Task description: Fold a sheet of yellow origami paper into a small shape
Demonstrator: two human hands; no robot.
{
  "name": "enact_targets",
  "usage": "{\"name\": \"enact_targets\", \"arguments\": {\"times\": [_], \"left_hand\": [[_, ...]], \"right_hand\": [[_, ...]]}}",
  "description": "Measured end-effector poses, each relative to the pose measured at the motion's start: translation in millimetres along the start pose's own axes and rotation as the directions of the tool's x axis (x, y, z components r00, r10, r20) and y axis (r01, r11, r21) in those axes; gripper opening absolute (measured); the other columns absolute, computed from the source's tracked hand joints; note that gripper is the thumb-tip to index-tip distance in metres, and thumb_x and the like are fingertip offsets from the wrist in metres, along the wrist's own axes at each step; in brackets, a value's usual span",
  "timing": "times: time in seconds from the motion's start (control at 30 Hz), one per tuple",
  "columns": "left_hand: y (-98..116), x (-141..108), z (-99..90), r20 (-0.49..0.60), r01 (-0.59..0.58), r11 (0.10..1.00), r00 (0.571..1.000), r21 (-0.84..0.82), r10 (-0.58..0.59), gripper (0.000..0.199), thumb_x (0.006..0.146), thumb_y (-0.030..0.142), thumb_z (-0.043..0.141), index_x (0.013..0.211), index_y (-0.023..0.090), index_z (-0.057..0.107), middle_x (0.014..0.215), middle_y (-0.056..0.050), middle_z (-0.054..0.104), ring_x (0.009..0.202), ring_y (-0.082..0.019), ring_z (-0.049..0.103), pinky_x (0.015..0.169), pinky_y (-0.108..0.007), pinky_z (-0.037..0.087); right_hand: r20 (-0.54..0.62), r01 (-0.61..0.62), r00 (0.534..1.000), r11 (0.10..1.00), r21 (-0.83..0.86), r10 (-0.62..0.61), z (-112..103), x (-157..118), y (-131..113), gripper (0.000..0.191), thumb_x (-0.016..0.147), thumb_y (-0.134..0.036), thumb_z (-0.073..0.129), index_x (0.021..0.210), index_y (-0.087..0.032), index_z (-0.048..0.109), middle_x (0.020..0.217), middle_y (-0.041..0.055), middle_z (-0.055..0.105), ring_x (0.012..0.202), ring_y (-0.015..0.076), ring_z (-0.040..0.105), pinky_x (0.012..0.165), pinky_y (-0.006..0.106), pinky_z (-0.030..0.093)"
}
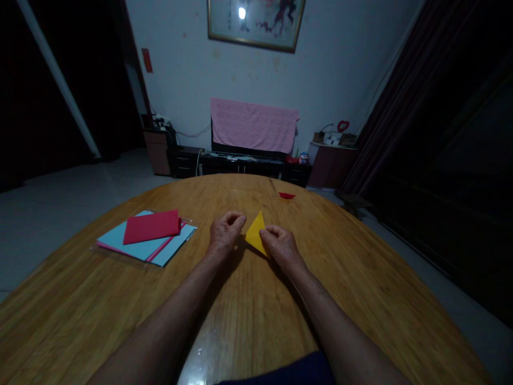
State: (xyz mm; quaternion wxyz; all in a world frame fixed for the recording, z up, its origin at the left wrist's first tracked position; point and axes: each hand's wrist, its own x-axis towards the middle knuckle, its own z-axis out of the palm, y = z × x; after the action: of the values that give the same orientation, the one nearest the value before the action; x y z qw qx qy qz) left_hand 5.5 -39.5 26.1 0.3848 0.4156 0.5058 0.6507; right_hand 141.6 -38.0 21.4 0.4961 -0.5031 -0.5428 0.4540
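A folded yellow paper (pixel 255 233), pointed at the top, is held a little above the table in front of me. My right hand (pixel 281 245) pinches its right side between thumb and fingers. Just left of the paper is my left hand (pixel 226 231), its fingers curled and the thumb laid against them, apart from the paper's edge. Whether anything small sits between those fingers I cannot make out.
On the round wooden table (pixel 240 310), a folded red paper (pixel 152 226) lies on a plastic-wrapped stack of light blue paper (pixel 168 255) at left. A small red folded paper (pixel 287 195) is near the far edge. Beyond stands a low cabinet (pixel 186 162) and a cloth-covered television (pixel 254 125).
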Motion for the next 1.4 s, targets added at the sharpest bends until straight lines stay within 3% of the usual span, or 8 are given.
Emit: {"name": "enact_targets", "arguments": {"times": [0.07,0.17,0.33,0.53,0.7,0.83,1.1,1.4], "left_hand": [[3.0,-5.8,4.9,0.040,0.044,0.999,0.998,-0.025,-0.043,0.014,0.065,0.029,0.065,0.060,0.016,0.060,0.052,0.003,0.052,0.046,-0.009,0.046,0.045,-0.021,0.034],[6.0,-18.0,13.7,0.196,0.140,0.982,0.974,-0.125,-0.114,0.011,0.065,0.024,0.063,0.059,0.015,0.058,0.051,0.002,0.052,0.043,-0.008,0.044,0.043,-0.021,0.032],[9.9,-25.5,18.2,0.216,0.257,0.935,0.955,-0.245,-0.205,0.012,0.065,0.023,0.065,0.072,0.016,0.059,0.052,0.002,0.055,0.042,-0.008,0.046,0.042,-0.021,0.032],[9.4,-20.8,17.3,0.205,0.248,0.929,0.959,-0.274,-0.196,0.014,0.062,0.023,0.068,0.070,0.016,0.059,0.052,0.003,0.056,0.044,-0.009,0.050,0.044,-0.021,0.037],[1.7,-17.0,17.0,0.212,0.202,0.934,0.967,-0.295,-0.142,0.018,0.061,0.023,0.070,0.073,0.016,0.059,0.058,0.002,0.059,0.049,-0.009,0.054,0.048,-0.021,0.041],[1.2,-17.2,12.2,0.272,0.239,0.936,0.948,-0.259,-0.167,0.021,0.063,0.024,0.072,0.077,0.017,0.059,0.059,0.002,0.059,0.045,-0.008,0.051,0.045,-0.020,0.038],[5.8,-23.6,5.6,0.374,0.315,0.898,0.908,-0.307,-0.191,0.037,0.063,0.030,0.078,0.091,0.020,0.057,0.073,0.000,0.062,0.055,-0.010,0.058,0.056,-0.026,0.048],[9.1,-25.8,3.9,0.405,0.342,0.881,0.893,-0.326,-0.197,0.036,0.063,0.029,0.078,0.091,0.021,0.056,0.073,0.001,0.061,0.056,-0.010,0.057,0.056,-0.026,0.048]], "right_hand": [[-0.050,0.031,0.998,0.999,-0.012,-0.032,-1.2,3.9,2.8,0.023,0.065,-0.038,0.064,0.071,-0.016,0.064,0.061,0.0009,0.061,0.055,0.0136,0.053,0.051,0.024,0.040],[-0.040,0.057,0.998,0.998,-0.006,-0.057,-2.1,5.6,4.1,0.024,0.065,-0.039,0.064,0.072,-0.015,0.065,0.063,0.0018,0.062,0.057,0.0139,0.054,0.053,0.024,0.041],[0.033,0.120,0.992,0.993,0.011,-0.120,-1.3,0.1,-1.5,0.024,0.069,-0.038,0.063,0.075,-0.015,0.067,0.068,0.0025,0.063,0.060,0.0131,0.054,0.056,0.023,0.041],[0.097,0.096,0.991,0.995,0.011,-0.097,-4.8,-2.1,-2.6,0.036,0.079,-0.047,0.053,0.086,-0.016,0.070,0.067,0.0018,0.062,0.056,0.0129,0.053,0.052,0.023,0.039],[0.072,0.077,0.994,0.997,0.014,-0.077,-4.5,-0.4,-1.1,0.033,0.075,-0.045,0.059,0.083,-0.016,0.070,0.068,0.0022,0.064,0.059,0.0128,0.053,0.053,0.023,0.039],[0.077,0.055,0.995,0.996,0.068,-0.061,-2.6,-0.5,-1.8,0.028,0.072,-0.042,0.063,0.081,-0.016,0.070,0.069,0.0023,0.064,0.060,0.0132,0.055,0.055,0.024,0.041],[0.124,0.028,0.991,0.986,0.163,-0.049,-4.2,-3.6,-8.1,0.020,0.068,-0.036,0.066,0.076,-0.018,0.066,0.071,0.0024,0.067,0.067,0.0161,0.061,0.065,0.028,0.046],[0.153,-0.022,0.988,0.981,0.193,-0.008,-2.3,-6.0,-8.8,0.022,0.067,-0.036,0.066,0.080,-0.018,0.063,0.069,0.0016,0.066,0.059,0.0147,0.060,0.056,0.025,0.043]]}}
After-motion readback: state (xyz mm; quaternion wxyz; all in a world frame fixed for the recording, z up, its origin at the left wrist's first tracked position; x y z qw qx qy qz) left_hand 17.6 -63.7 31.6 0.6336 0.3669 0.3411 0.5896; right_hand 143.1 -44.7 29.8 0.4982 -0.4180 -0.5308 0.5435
